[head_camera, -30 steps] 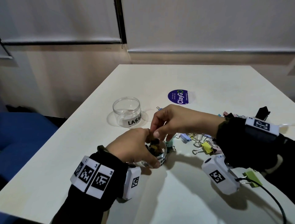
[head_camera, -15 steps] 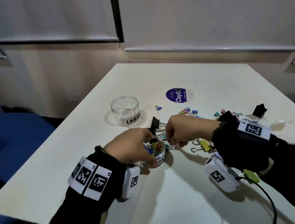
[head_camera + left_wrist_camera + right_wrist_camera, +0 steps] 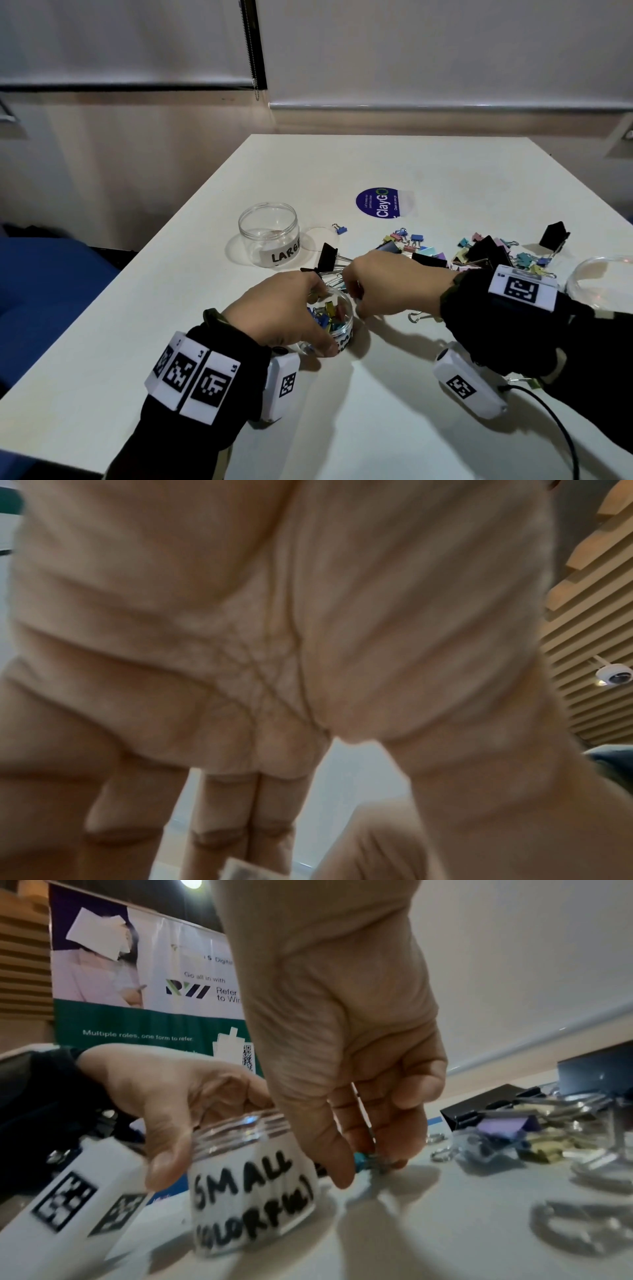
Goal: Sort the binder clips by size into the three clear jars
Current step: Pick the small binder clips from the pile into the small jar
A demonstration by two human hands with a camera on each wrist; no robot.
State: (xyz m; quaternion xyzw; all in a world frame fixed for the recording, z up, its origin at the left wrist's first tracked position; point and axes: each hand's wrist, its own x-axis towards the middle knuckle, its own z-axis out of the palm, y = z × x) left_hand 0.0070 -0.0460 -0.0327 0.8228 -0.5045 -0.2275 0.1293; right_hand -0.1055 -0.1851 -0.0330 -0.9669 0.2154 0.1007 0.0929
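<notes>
My left hand (image 3: 310,320) grips a small clear jar (image 3: 339,320) labelled SMALL (COLORFUL) (image 3: 251,1188), which holds several coloured binder clips. Just right of the jar, my right hand (image 3: 356,303) reaches down to the table. In the right wrist view its thumb and fingers (image 3: 397,1139) pinch a small teal clip (image 3: 362,1157) lying on the table. The jar marked LARGE (image 3: 269,233) stands further back on the left. Loose clips (image 3: 479,253), coloured and black, lie in a pile at the right. The left wrist view shows only my palm and fingers (image 3: 240,818).
A large black clip (image 3: 327,255) lies just behind the two hands. A clear round container (image 3: 599,284) sits at the right edge. A blue ClayGo sticker (image 3: 380,202) is on the white table (image 3: 445,164). A cable (image 3: 561,431) trails from my right wrist.
My right hand has come away from above the small jar, moved right and down to the table, and now pinches a teal clip. The left hand stays on the jar.
</notes>
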